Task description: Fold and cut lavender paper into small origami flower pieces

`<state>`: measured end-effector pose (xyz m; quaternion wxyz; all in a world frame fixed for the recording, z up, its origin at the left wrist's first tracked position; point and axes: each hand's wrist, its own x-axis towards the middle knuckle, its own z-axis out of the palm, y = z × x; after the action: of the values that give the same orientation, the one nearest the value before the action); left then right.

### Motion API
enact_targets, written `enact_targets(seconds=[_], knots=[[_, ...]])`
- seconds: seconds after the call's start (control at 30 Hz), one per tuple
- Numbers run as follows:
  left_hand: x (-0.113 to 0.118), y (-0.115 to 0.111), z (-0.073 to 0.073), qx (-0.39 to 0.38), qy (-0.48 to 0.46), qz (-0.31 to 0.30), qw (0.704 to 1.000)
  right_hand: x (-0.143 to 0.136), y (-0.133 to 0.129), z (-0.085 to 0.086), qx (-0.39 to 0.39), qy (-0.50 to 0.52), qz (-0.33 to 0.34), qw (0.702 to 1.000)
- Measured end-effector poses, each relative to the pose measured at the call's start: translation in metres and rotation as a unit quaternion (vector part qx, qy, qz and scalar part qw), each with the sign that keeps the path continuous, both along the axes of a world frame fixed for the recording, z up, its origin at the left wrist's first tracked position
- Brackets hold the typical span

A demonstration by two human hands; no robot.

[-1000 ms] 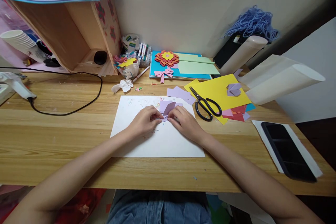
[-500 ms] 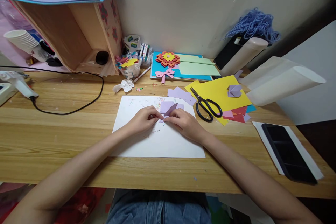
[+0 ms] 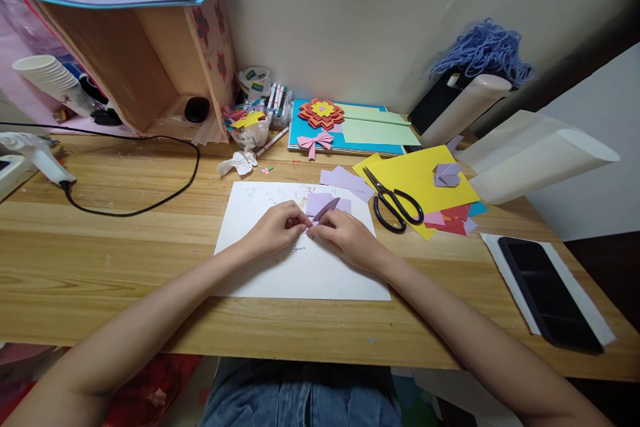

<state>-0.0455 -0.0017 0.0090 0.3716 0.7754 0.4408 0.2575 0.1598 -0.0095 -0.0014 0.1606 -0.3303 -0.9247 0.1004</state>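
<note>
Over a white sheet of paper (image 3: pixel 280 273) on the table, both hands meet at a small piece of folded purple paper (image 3: pixel 326 208). My left hand (image 3: pixel 278 225) pinches its near left edge between thumb and fingers. From the other side my right hand (image 3: pixel 350 236) grips it, fingertips almost touching those of the left. One purple flap stands tilted up above the right fingers, and the paper's near edge is mostly hidden by the fingertips. More purple paper lies flat just behind it. Beyond the sheet rests a purple paper strip (image 3: pixel 345 180).
Black-handled scissors (image 3: pixel 395 203) lie on yellow paper (image 3: pixel 425 180) beside a folded purple piece (image 3: pixel 447 175). A phone (image 3: pixel 550 293) is at right. A layered paper flower (image 3: pixel 321 113) and pink bow (image 3: pixel 315 141) sit behind. At left are a glue gun (image 3: pixel 43 160) and a cardboard box (image 3: pixel 150 73).
My fingertips have drawn slightly closer together at the near edge of the purple paper, covering more of it. The whole view has shifted a little; other things stay put.
</note>
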Motion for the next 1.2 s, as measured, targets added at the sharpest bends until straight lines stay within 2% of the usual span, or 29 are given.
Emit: enact_targets(seconds=[0.23,0.43,0.9,1.2], knots=[[0.002,0.000,-0.002,0.002,0.000,0.014,1.000,-0.013,-0.008,0.000,-0.034,0.041,-0.052,0.997],[0.002,0.002,-0.004,0.005,-0.005,0.017,1.000,-0.019,-0.012,-0.001,-0.037,0.040,-0.068,0.996],[0.002,0.001,-0.004,0.008,-0.007,0.020,1.000,-0.018,-0.012,-0.001,-0.032,0.029,-0.066,0.997],[-0.001,-0.002,0.008,-0.018,0.014,-0.009,1.000,-0.016,-0.013,-0.001,-0.028,0.039,-0.057,0.997]])
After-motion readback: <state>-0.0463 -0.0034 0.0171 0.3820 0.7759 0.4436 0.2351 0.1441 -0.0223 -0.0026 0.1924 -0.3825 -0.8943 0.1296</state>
